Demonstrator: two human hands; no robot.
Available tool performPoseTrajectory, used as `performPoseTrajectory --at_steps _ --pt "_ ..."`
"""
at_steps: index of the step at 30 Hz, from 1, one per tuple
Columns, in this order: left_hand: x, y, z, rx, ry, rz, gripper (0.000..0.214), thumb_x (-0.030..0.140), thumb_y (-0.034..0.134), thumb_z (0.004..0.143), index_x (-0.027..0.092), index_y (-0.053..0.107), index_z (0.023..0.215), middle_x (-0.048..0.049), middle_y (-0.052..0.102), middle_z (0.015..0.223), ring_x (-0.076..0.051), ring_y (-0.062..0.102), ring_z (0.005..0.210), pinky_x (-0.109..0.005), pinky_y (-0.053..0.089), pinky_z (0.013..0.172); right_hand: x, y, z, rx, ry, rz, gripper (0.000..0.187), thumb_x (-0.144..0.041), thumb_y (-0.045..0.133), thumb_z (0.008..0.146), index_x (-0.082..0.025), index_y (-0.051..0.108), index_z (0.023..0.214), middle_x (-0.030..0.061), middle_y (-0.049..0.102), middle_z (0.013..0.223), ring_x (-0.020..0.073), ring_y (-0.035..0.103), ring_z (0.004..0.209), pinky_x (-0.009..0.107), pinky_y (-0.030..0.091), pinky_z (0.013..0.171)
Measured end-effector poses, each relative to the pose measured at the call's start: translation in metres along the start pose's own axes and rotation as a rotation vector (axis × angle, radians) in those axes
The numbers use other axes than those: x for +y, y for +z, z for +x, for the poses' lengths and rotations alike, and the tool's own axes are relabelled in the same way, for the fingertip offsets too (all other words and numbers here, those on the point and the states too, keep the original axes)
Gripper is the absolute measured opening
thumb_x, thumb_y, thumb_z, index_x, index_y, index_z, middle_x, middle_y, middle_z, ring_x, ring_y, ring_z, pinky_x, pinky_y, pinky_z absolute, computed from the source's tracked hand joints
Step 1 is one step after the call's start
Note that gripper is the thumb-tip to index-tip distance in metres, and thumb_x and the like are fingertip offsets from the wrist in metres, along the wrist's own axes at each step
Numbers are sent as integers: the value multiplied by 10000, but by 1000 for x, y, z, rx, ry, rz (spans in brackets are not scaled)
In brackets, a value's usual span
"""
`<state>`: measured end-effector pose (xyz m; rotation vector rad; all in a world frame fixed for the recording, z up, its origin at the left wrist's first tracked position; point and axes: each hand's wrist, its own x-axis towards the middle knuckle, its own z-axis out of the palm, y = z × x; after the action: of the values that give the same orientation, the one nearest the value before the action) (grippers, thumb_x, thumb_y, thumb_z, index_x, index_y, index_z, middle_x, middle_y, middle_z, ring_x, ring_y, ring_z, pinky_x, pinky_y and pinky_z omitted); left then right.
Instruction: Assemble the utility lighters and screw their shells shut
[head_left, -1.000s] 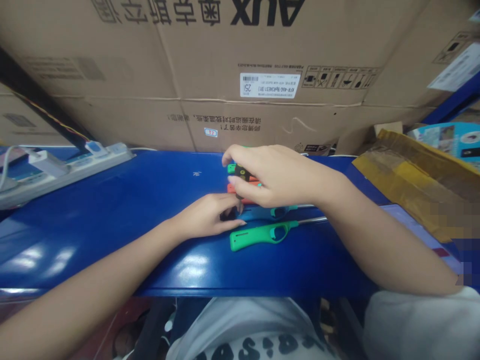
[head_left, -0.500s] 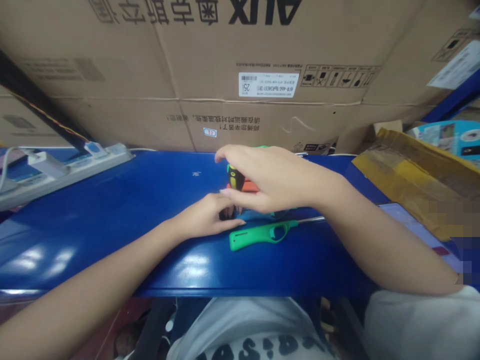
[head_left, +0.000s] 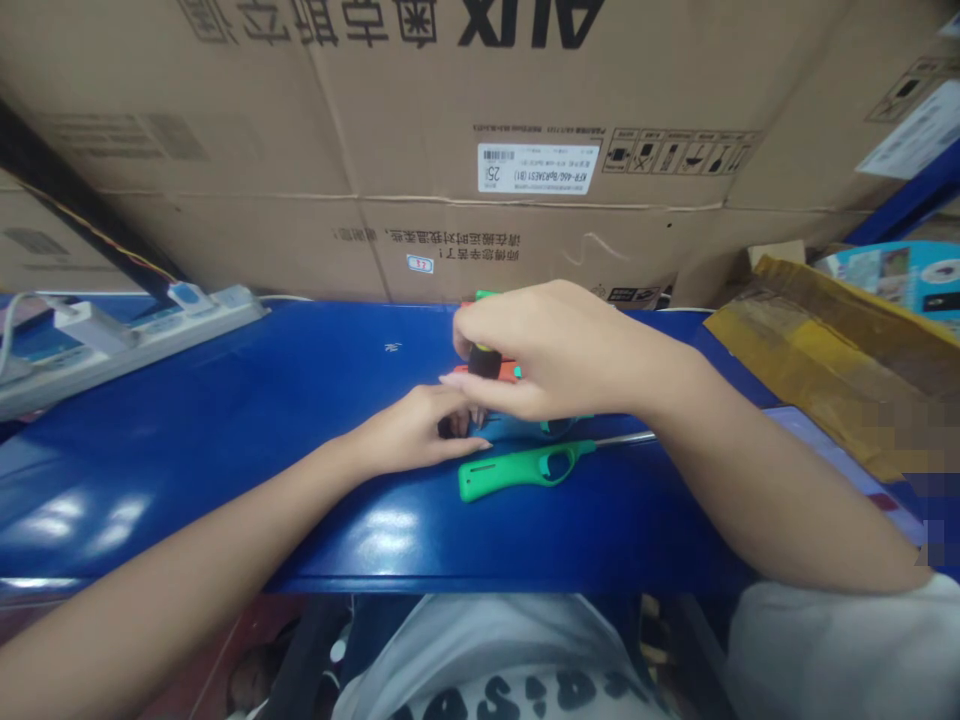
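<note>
My right hand (head_left: 551, 345) is closed around a short black and yellow handle (head_left: 484, 362), which looks like a screwdriver's; its tip is hidden. It stands over a blue long-necked lighter (head_left: 517, 428) lying on the table. My left hand (head_left: 409, 430) has its fingers curled on the blue lighter's left end, thumb toward me. Just in front lies a green long-necked lighter (head_left: 495, 476), its metal neck pointing right, untouched. An orange lighter (head_left: 511, 372) shows partly behind my right hand. Farther back, a green and red piece (head_left: 484, 296) peeks out above my fingers.
A large cardboard box (head_left: 420, 170) stands along the back of the blue table (head_left: 225, 430). To the left is a white power strip (head_left: 142, 345) with plugs. A yellow-taped package (head_left: 817, 350) and a phone-like flat device (head_left: 795, 425) lie at the right.
My right hand has shifted slightly right and its fingers have wrapped further over the black and yellow handle. The left hand and the green lighter have stayed put.
</note>
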<state>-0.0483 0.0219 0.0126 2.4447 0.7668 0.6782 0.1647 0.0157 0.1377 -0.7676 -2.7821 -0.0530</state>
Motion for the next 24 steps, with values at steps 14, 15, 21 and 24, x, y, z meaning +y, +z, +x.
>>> performPoseTrajectory --at_steps 14,15,21,24 --pt "1 -1 1 1 7 7 217 353 744 884 165 638 857 10 642 713 -129 610 629 -244 500 617 5 5 2 30 -77 9 288 -333 472 981 -132 591 1150 97 700 1063 213 606 862 335 377 727" --pt "1 -1 1 2 7 0 209 348 744 883 166 642 873 12 642 716 -127 611 628 -242 502 617 6 5 2 27 -83 17 273 -311 456 983 -137 587 1148 92 700 1057 209 604 850 334 378 725" --pt "2 -1 1 12 16 -22 210 349 752 880 170 642 885 16 636 716 -119 609 624 -231 511 616 6 4 1 9 -68 35 264 -278 465 941 -140 572 1139 81 699 983 201 579 781 333 364 692" --pt "2 -1 1 13 18 -12 213 358 747 887 171 644 889 15 642 718 -122 615 633 -231 508 624 7 3 1 14 -81 64 314 -223 472 902 -133 554 1190 104 690 1078 206 583 838 331 366 709"
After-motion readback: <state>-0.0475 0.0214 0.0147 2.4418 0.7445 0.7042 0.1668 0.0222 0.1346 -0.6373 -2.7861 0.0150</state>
